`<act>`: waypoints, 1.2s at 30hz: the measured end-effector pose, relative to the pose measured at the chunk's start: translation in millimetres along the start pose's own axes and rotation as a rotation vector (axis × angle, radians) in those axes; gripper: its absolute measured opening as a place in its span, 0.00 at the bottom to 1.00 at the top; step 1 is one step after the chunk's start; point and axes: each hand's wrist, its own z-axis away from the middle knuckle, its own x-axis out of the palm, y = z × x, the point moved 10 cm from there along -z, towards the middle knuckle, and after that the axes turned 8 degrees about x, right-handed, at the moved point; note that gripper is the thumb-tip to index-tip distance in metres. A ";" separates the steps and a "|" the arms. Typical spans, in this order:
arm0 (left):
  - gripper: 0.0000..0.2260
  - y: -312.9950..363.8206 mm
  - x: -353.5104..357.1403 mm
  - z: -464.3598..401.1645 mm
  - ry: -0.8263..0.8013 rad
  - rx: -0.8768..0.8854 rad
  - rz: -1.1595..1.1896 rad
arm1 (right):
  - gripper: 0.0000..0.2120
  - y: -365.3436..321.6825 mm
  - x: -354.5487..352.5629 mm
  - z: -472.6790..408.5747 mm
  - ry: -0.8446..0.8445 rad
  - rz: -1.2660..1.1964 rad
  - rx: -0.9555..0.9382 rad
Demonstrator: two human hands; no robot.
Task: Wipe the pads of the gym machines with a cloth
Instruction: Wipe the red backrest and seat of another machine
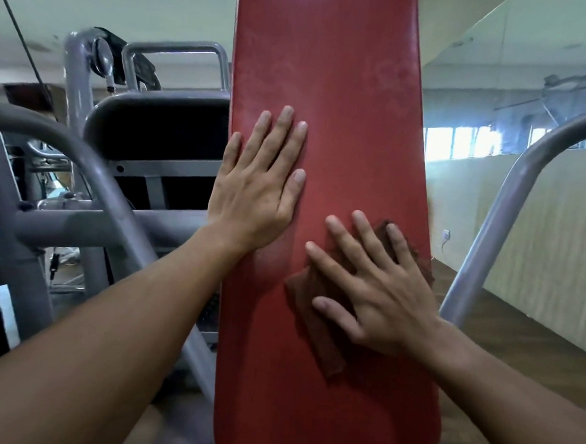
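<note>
My right hand (374, 285) lies flat with fingers spread and straight, pressing the dark reddish-brown cloth (316, 323) against the red pad (327, 82); nothing is curled round the cloth, it is simply pinned under palm and fingers, with a folded tail showing out toward seven o'clock of the hand; my left hand (261, 182) is also flat and released, fingers straight, braced bare on the pad's left edge, up at about ten o'clock from the right one; the pad stands nearly upright before me, its long axis running from six to twelve o'clock with a slight lean; the cloth sits in the lower middle of it, toward the right edge; most of the pad's unwiped-looking, mottled surface lies at twelve o'clock from the cloth, so I judge the next stroke should travel along that long axis, upward; the right hand is the one on the cloth and so nearer the work; grey machine tubing (85, 159) stands at nine o'clock, apart from both hands.
</note>
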 end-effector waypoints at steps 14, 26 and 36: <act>0.26 -2.5 -0.5 0.9 0.057 0.000 -0.019 | 0.34 28.4 3.2 11.7 0.003 -0.095 0.423; 0.24 -4.4 -7.0 -2.7 0.017 -0.062 0.275 | 0.34 3.8 0.1 -50.5 -0.013 -0.108 0.424; 0.31 89.5 -5.5 53.1 0.083 -0.094 0.671 | 0.28 30.2 -23.8 -47.5 0.129 -0.718 0.428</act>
